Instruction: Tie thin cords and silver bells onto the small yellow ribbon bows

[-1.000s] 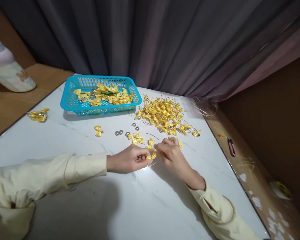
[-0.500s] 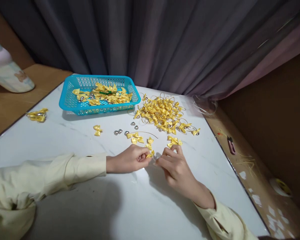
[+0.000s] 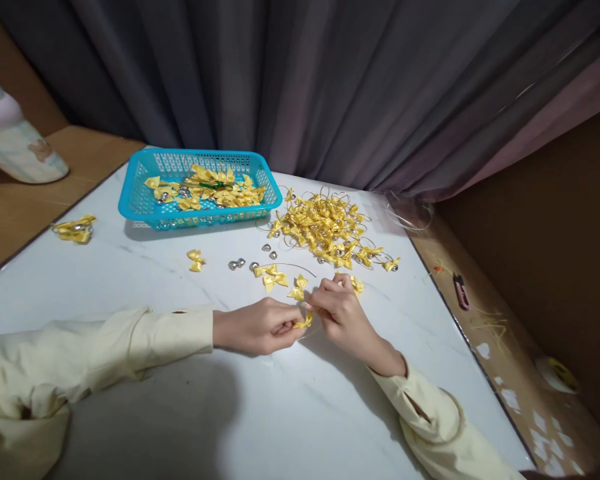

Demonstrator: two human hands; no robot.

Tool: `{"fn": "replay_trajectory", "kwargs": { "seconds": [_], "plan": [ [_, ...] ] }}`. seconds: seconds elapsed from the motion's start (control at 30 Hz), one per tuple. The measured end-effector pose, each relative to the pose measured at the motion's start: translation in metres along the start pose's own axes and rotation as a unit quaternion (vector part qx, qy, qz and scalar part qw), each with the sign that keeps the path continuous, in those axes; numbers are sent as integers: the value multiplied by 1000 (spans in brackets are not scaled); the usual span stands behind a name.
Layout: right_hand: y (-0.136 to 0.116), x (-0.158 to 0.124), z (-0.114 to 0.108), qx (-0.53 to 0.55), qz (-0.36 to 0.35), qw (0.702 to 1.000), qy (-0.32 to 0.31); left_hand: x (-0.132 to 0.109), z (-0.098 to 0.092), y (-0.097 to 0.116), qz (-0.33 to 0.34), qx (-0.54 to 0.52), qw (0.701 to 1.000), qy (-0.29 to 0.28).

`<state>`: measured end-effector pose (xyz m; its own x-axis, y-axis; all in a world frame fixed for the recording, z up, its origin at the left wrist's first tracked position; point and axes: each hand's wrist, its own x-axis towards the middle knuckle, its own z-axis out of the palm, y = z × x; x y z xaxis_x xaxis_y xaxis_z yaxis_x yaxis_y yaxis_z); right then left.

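My left hand (image 3: 265,327) is closed, pinching a small yellow ribbon bow (image 3: 305,321) between thumb and forefinger. Close against it, my right hand (image 3: 343,317) is closed too, its fingertips meeting just above the bow; whatever they grip is hidden. A thin strand shows faintly below the held bow. Just beyond the hands lie a loose yellow bow (image 3: 299,287) and a pair of bows (image 3: 271,276) beside a thin gold cord (image 3: 300,268). Another bow (image 3: 357,286) is partly covered by my right hand. Several small silver heart-shaped beads (image 3: 237,264) are scattered farther back.
A blue basket (image 3: 130,200) holds bows and silver beads. To its right sits a heap of bows with looped cords (image 3: 325,227). A bow bundle (image 3: 75,229) lies at left, near a bottle (image 3: 20,140). A pink cutter (image 3: 461,292) and a tape roll (image 3: 557,375) are at right.
My right hand has moved slightly left and up, its fingertips now at the bow. The bow in my left hand has turned and shifted a little down.
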<state>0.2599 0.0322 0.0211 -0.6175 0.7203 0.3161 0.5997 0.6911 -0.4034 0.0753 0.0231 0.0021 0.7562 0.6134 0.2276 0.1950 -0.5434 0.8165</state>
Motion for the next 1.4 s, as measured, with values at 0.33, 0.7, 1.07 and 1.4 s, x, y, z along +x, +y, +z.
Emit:
{"fn": "replay_trajectory", "kwargs": {
  "seconds": [0.33, 0.7, 1.07, 1.4],
  "plan": [
    [-3, -11, -10, -79, -25, 996, 40, 4, -8, 4, -109, -64, 985, 119],
    [-20, -16, 5, -124, -53, 991, 16, 6, -3, 3, -138, -33, 976, 167],
    [-26, -17, 22, -219, -62, 973, -30, 10, 4, 0, -188, -42, 963, 188],
    [-18, -13, 5, 120, 132, 983, 52, 10, -6, 0, -186, -84, 951, 232]
  ]
}}
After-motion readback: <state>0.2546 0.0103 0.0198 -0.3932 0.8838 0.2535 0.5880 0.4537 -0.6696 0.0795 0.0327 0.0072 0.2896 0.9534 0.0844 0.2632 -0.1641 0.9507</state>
